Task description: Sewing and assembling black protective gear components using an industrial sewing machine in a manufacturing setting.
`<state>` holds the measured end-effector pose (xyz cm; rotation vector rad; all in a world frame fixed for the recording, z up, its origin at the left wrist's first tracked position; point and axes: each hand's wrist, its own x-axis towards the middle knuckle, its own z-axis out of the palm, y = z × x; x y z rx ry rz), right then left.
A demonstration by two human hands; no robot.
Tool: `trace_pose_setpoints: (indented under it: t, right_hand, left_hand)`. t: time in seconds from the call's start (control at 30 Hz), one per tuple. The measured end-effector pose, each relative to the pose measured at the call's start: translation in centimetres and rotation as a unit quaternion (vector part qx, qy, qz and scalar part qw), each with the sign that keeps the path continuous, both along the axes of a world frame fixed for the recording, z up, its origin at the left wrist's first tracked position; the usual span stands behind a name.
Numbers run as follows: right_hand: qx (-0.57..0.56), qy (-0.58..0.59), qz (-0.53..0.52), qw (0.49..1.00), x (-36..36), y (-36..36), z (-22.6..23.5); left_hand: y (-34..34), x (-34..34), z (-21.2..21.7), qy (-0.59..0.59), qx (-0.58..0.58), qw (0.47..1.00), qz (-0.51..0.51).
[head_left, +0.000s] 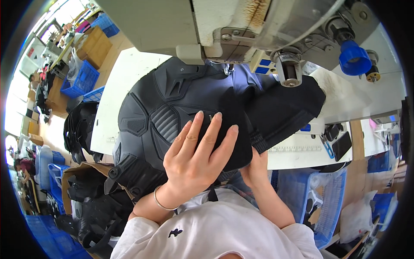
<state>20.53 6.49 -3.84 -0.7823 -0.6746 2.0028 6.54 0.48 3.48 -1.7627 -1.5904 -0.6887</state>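
A large black moulded shell piece [142,103], ribbed and panelled like a hard backpack front, lies under the sewing machine head [228,47]. Its far edge is at the needle area, where a bluish light falls on the fabric. My left hand [196,151] rests on top of the shell, palm down with the fingers spread. At the near right edge, my right hand [255,168] grips the black piece from the side; its fingertips are partly hidden under the material. A flat black fabric part [286,108] with a strap extends to the right of the shell.
Scissors with blue handles [327,146] and a dark flat object [342,146] lie on the white table [297,157] at right. A blue crate [332,203] stands below. At left, a cardboard box [71,172] holds several black pieces, near more blue crates [82,80].
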Motion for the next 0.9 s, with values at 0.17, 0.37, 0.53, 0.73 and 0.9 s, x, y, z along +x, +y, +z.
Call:
trace_pose_setpoints:
  t: [0.17,0.37,0.53,0.73,0.9]
  right_hand:
    - [0.004,0.035,0.020,0.999,0.24,-0.13,-1.00]
    - [0.013,0.047,0.011,0.999,0.09,-0.14,-0.71]
    - [0.018,0.048,0.008,0.999,0.11,0.20,-0.58]
    - [0.015,0.046,0.016,0.999,0.28,0.46,-0.89]
    - [0.005,0.039,0.006,0.999,-0.34,-0.18,-0.54]
  left_hand:
    - [0.10,0.41,-0.01,-0.003,0.007,1.000,0.026]
    - [-0.04,0.56,-0.34,-0.007,-0.003,0.999,0.033]
    - [-0.02,0.75,-0.49,-0.002,-0.010,0.999,0.044]
    - [0.15,0.70,-0.36,-0.003,-0.017,0.999,0.039]
    - [-0.16,-0.17,-0.74,-0.009,-0.007,1.000,0.029]
